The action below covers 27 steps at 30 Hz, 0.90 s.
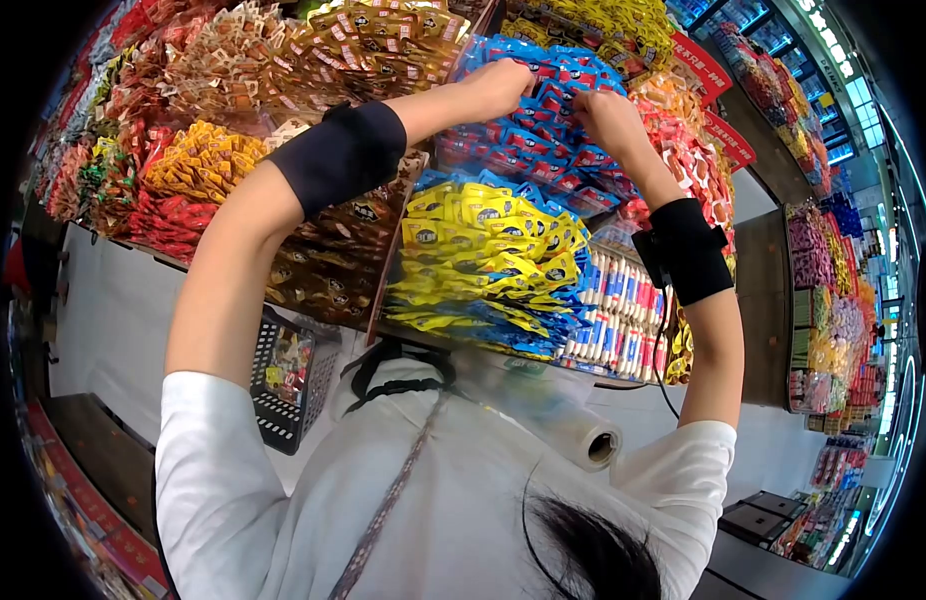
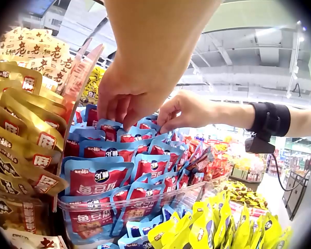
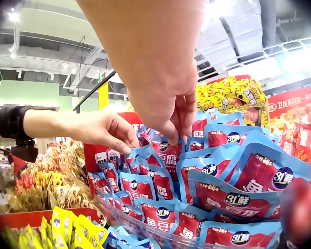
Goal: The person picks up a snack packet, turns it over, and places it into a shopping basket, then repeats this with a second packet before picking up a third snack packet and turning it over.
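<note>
Both hands reach into a bin of blue-and-red fish tofu packets. My left hand is at the left part of the pile, fingers bent downward. In the right wrist view, the thumb and fingers of that left hand pinch the top edge of a packet. My right hand is a short way to the right, its fingertips pointing down and gripping the top of another upright packet. The packets stand in close rows, and their lower parts are hidden by those in front.
A clear plastic wall fronts the bin. Yellow packets lie nearer the body, with brown and gold packets to the left. A basket holding some packets is low at the left. A plastic bag roll hangs in front.
</note>
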{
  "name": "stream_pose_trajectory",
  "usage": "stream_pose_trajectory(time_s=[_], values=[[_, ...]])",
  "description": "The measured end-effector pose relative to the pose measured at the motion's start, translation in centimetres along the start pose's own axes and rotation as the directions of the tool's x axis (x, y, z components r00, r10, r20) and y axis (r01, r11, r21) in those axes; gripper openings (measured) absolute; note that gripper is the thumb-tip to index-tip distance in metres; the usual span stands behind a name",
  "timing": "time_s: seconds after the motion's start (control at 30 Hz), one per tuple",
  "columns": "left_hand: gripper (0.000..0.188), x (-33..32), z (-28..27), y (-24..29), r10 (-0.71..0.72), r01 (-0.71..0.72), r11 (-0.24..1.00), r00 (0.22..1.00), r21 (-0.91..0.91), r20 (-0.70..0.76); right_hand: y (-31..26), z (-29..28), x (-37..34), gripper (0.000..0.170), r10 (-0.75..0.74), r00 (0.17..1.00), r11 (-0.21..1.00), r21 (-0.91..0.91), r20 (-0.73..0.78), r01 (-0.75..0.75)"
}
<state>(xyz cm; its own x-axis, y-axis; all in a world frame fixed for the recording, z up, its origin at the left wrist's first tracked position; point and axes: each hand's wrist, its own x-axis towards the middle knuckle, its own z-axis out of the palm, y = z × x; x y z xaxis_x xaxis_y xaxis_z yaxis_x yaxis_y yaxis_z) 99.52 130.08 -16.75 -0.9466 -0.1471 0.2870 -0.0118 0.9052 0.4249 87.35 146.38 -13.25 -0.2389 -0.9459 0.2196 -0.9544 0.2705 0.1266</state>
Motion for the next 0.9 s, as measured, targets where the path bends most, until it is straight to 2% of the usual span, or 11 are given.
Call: stream_pose_trajectory(time_s=[0.17, 0.27, 0.37, 0.47, 0.6, 0.73, 0.9], values=[[0.021, -0.5, -0.6, 0.7, -0.008, 0.008, 1.0, 1.0, 0.017, 0.01, -0.5, -0.3, -0.4, 0.011, -0.015, 1.0, 0.999, -0.028, 0.01, 0.015], [0.02, -0.3, -0.7, 0.4, 0.031, -0.031, 0.999, 1.0, 0.039, -0.001, 0.0, 0.2, -0.6, 0.01, -0.026, 0.998, 0.999, 0.024, -0.052, 0.027], [0.02, -0.7, -4.1, 1.6, 0.081, -0.09, 0.989, 0.993, -0.114, -0.082, -0.5, -2.6, -1.1, 0.016, 0.049, 0.994, 0.981, 0.192, -0.095, -0.03], [0.02, -2.8, -8.2, 2.9, 0.181, -0.212, 0.974, 0.943, -0.084, -0.279, -0.9, -5.0, -1.8, 0.022, 0.163, 0.984, 0.97, 0.194, -0.073, -0.146], [0.022, -5.1, -11.2, 3.0, 0.151, -0.175, 0.984, 0.925, -0.038, -0.348, -0.8, -5.3, -2.6, 0.027, 0.176, 0.984, 0.948, 0.273, -0.013, -0.166], [0.026, -6.1, -11.6, 1.4, 0.144, -0.192, 0.977, 0.916, -0.093, -0.375, -1.4, -5.4, -2.6, 0.032, 0.177, 0.984, 0.96, 0.225, -0.013, -0.169], [0.027, -7.9, -11.8, 0.7, 0.118, -0.144, 0.988, 0.923, -0.046, -0.366, -2.2, -6.3, -2.0, 0.035, 0.184, 0.982, 0.967, 0.172, 0.035, -0.187]])
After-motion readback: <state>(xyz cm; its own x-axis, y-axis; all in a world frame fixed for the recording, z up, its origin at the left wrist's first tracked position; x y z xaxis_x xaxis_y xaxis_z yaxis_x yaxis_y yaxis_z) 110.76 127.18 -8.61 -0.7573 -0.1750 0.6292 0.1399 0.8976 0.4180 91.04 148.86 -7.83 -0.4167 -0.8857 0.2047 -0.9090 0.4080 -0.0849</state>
